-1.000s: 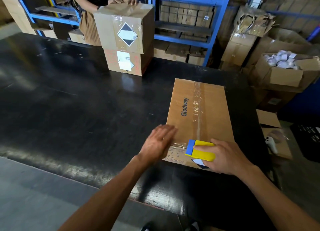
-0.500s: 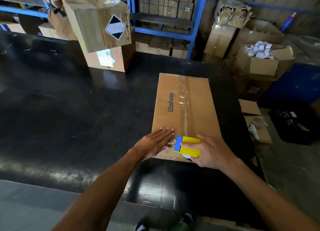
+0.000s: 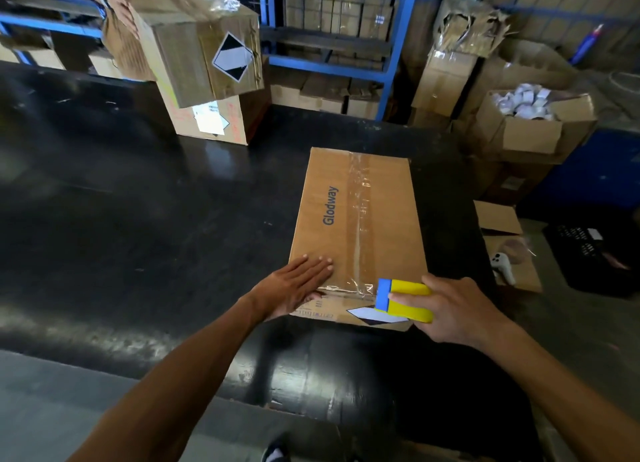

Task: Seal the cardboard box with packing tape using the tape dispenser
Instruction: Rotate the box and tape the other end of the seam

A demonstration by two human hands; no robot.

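Note:
A long brown cardboard box marked "Glodway" lies on the black table. A strip of clear tape runs along its top seam, and another strip crosses its near edge. My left hand rests flat, fingers together, on the box's near left corner. My right hand grips the yellow and blue tape dispenser at the box's near right edge, blue end against the tape.
Across the table another person's hand tilts a brown box over a second box. Blue shelving with cartons stands behind. Open cartons sit at right, plus a white controller on flat cardboard.
My left hand slid onto the box's near left corner and flattened. The dispenser moved slightly right along the near edge. The other person lifted and tilted the upper box.

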